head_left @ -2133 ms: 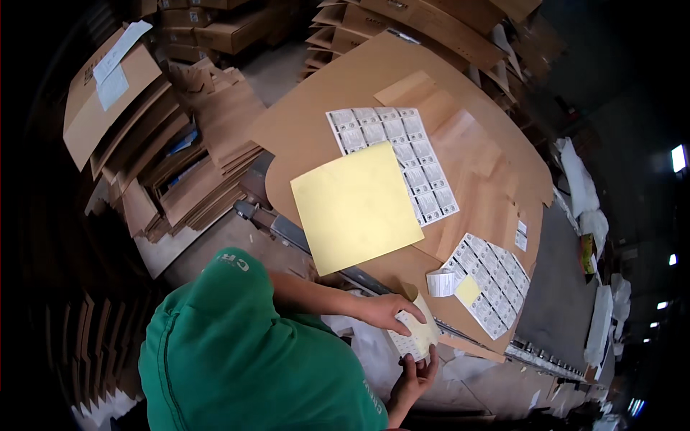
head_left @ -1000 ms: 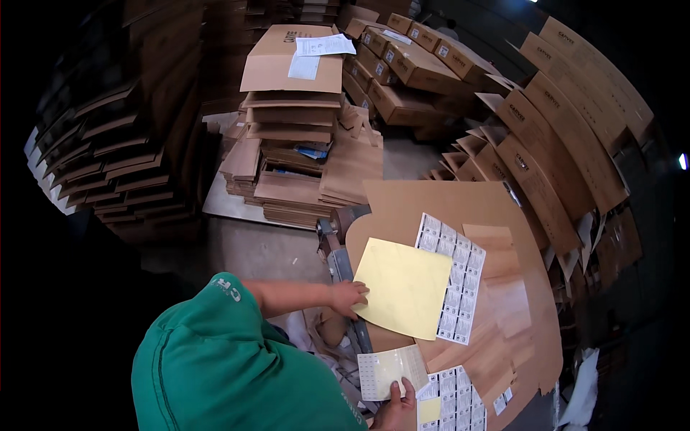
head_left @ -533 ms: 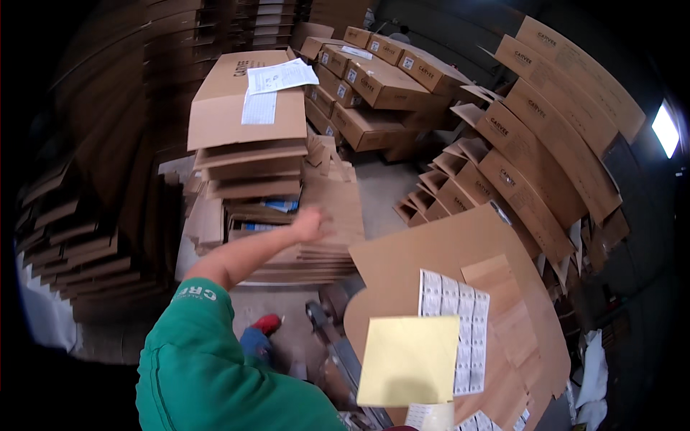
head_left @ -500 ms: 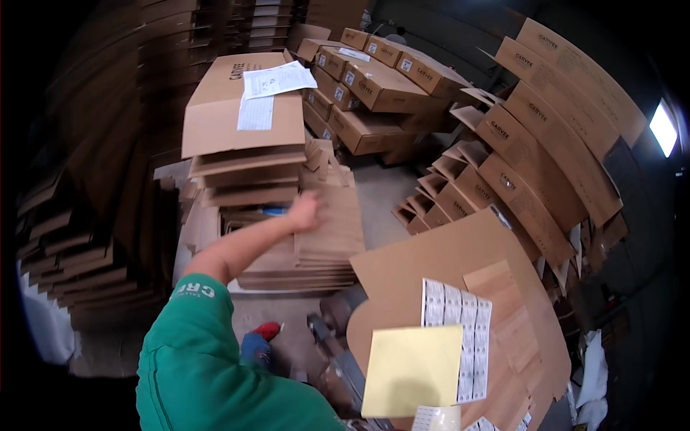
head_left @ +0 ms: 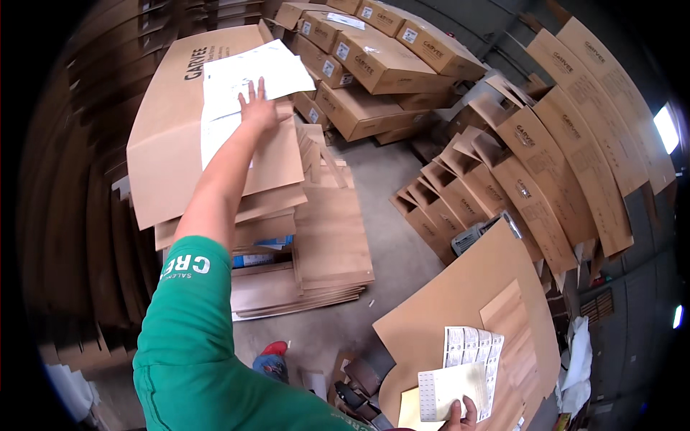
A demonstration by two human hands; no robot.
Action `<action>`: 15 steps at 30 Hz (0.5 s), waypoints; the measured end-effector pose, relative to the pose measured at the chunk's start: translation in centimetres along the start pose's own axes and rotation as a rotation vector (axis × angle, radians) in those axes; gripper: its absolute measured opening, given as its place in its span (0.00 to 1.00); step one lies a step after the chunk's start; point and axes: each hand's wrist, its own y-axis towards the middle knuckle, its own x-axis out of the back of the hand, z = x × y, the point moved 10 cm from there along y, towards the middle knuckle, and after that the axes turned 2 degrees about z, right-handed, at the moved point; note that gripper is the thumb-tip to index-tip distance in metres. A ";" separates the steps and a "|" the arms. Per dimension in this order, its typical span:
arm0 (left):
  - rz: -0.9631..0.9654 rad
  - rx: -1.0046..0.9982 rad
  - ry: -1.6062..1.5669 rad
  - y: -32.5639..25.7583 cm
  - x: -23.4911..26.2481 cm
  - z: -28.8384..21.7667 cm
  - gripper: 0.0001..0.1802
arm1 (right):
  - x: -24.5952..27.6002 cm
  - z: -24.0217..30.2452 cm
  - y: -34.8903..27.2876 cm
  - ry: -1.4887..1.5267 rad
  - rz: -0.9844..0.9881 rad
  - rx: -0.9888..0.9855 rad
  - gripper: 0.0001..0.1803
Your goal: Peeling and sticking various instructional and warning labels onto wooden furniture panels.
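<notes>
My left hand is open, fingers spread, resting on white printed papers atop a large flattened cardboard box. At the lower right, my right hand pinches the lower edge of a cream sheet with a strip of small labels along its left side. Beneath that sheet lies a page of printed labels, and a yellow sheet peeks out at its lower left. These lie on a brown cardboard sheet and thinner wood-patterned pieces. Part of my right hand is cut off below.
Closed cardboard boxes are stacked at the back. Folded cartons lean in rows at the right, and more flat cardboard lines the left. Brown sheets are piled beside the large box. Grey floor runs between.
My left hand has moved forward and left, from above the brown sheets onto the white papers. My right hand has come into view with the cream sheet. The yellow sheet shows less now.
</notes>
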 end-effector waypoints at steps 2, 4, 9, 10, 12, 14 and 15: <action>0.015 0.016 0.040 1.8 -1.4 1.3 0.47 | -1.3 0.3 -0.1 -0.040 -0.007 0.001 0.19; 0.023 0.055 0.071 2.2 -0.8 2.0 0.50 | -1.3 0.1 -0.6 -0.105 -0.007 -0.012 0.20; -0.538 0.013 -0.114 6.0 9.7 0.2 0.48 | 0.2 -6.0 -0.5 0.147 0.017 -0.041 0.22; -0.735 -0.046 -0.091 5.8 13.3 -2.5 0.47 | 1.1 -7.4 -0.7 0.135 -0.005 -0.047 0.22; -1.000 -0.225 -0.004 2.5 20.5 -9.3 0.43 | 2.6 -5.3 -1.5 0.107 -0.114 0.141 0.14; -1.230 -0.427 -0.043 -4.8 26.8 -16.9 0.29 | 4.4 -5.9 -2.7 0.091 -0.140 0.190 0.14; -1.036 -0.507 -0.256 -10.0 30.6 -18.9 0.38 | 5.4 -6.4 -2.9 0.143 -0.150 0.173 0.14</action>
